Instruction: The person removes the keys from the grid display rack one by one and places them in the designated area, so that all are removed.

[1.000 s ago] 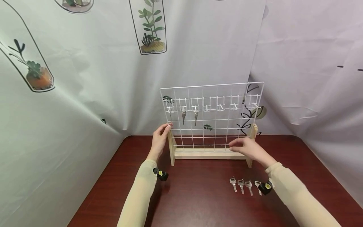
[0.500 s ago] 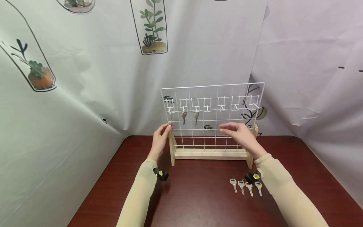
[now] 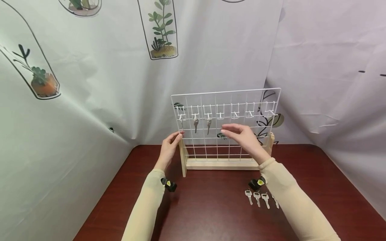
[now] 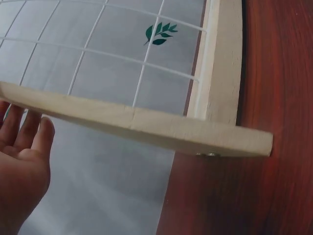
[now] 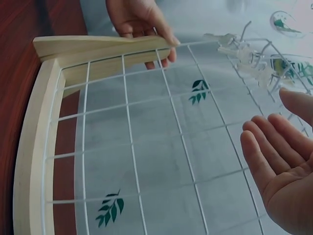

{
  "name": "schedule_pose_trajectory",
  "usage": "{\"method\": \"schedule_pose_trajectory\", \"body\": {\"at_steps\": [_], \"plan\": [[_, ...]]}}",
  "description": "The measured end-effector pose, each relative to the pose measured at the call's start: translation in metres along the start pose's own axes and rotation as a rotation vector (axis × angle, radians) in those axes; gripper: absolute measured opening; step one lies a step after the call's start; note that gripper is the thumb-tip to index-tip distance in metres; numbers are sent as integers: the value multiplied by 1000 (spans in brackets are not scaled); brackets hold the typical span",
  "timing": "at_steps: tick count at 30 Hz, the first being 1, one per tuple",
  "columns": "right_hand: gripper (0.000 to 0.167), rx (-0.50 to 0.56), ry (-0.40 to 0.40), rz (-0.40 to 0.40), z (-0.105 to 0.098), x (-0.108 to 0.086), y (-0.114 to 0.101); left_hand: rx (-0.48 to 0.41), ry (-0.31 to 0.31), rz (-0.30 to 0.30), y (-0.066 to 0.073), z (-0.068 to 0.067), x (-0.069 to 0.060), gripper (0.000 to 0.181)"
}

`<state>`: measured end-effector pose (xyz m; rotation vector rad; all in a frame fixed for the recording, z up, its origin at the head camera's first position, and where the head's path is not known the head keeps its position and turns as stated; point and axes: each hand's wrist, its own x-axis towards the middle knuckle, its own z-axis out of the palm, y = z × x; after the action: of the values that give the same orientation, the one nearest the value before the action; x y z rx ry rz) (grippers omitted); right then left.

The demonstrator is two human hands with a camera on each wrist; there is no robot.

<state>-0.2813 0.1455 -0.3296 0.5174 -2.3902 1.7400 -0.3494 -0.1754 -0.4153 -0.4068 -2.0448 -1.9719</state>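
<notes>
A white wire grid rack (image 3: 223, 137) stands upright in a pale wooden frame on the table, with a row of white hooks (image 3: 235, 114) near its top. Keys hang from the three leftmost hooks; the middle of these is a key (image 3: 196, 124). My left hand (image 3: 169, 147) grips the top of the frame's left wooden post (image 4: 132, 122), thumb in front and fingers behind. My right hand (image 3: 241, 135) is before the grid's middle, below the hooks. Its fingers (image 5: 266, 147) are extended, and no object shows in its palm in the right wrist view.
Several loose keys (image 3: 257, 198) lie in a row on the dark red table (image 3: 211, 207), near my right forearm, which partly covers the rightmost one. A pale cloth wall (image 3: 226, 50) with plant prints stands close behind the rack.
My right hand has moved left and up across the front of the grid, from near the right post to its middle. The left hand has kept its place on the post.
</notes>
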Motion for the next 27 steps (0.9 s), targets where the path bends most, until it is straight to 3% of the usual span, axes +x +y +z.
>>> {"method": "schedule_pose_trajectory", "body": {"at_steps": [11, 19, 24, 27], "plan": [[46, 104, 14, -39, 11, 12, -11, 17, -120, 1, 8, -16, -1, 45], [41, 149, 30, -75, 27, 21, -16, 70, -143, -10, 10, -26, 1, 43], [40, 160, 33, -57, 34, 25, -17, 94, -152, -22, 11, -26, 2, 41], [41, 169, 26, -37, 35, 25, -19, 96, -166, -33, 24, -25, -2, 39]]}}
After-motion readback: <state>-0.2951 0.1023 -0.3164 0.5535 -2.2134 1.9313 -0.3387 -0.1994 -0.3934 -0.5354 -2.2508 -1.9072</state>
